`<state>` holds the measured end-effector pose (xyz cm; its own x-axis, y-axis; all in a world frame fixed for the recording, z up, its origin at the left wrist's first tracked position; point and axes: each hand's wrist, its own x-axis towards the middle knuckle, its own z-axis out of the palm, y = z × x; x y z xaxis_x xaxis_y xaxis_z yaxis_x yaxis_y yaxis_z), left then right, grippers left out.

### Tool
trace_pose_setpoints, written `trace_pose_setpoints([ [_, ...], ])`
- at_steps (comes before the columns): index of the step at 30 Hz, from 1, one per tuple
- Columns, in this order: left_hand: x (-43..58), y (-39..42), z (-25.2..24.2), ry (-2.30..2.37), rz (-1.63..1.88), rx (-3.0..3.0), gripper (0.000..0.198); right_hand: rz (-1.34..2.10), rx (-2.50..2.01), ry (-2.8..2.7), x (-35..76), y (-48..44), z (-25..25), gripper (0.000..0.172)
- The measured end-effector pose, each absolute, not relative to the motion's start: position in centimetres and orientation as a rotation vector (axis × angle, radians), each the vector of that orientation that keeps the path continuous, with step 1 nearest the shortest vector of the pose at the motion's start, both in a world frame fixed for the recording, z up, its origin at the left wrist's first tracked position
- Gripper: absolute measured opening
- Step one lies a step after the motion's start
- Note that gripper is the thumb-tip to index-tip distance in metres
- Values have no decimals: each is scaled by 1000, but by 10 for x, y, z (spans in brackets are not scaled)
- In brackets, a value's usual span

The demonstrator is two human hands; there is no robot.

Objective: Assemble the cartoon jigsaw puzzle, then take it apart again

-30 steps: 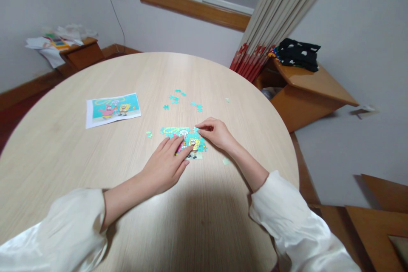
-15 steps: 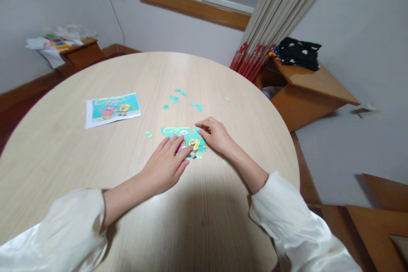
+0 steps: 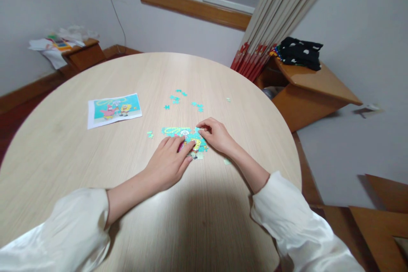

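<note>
A partly joined cartoon jigsaw puzzle [image 3: 202,143] lies on the round table, showing a yellow square figure and a pale figure against teal. Across its lower left side rests my left hand [image 3: 168,161], flat with fingers stretched out, hiding part of the picture. My right hand [image 3: 217,137] is at the upper right corner, thumb and index finger pinched on a teal puzzle piece [image 3: 198,129] at the puzzle's edge. The fingers partly cover that piece, so I cannot tell whether it is seated.
Several loose teal pieces [image 3: 174,99] lie beyond the puzzle, with others [image 3: 150,134] to its left. A pale piece [image 3: 227,162] is beside my right forearm, another [image 3: 228,99] farther back. The printed reference picture [image 3: 115,110] lies left on the wooden table [image 3: 105,170].
My left hand's index finger and thumb have shifted slightly right over the yellow figure. The right hand keeps its pinch at the upper right corner. The whole view has shifted a little.
</note>
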<state>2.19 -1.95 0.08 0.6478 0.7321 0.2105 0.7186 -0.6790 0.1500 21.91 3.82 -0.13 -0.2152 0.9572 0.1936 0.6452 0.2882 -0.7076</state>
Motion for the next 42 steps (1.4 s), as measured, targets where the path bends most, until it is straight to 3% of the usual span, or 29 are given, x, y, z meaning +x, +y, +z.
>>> trace_pose_setpoints([
  [15, 47, -16, 10, 1432, 167, 2881, 47, 840, -1464, -1695, 215, 43, -8, 15],
  [42, 48, -16, 9, 1431, 241, 2830, 43, 767, -1540, -1771, 209, 46, -9, 22],
])
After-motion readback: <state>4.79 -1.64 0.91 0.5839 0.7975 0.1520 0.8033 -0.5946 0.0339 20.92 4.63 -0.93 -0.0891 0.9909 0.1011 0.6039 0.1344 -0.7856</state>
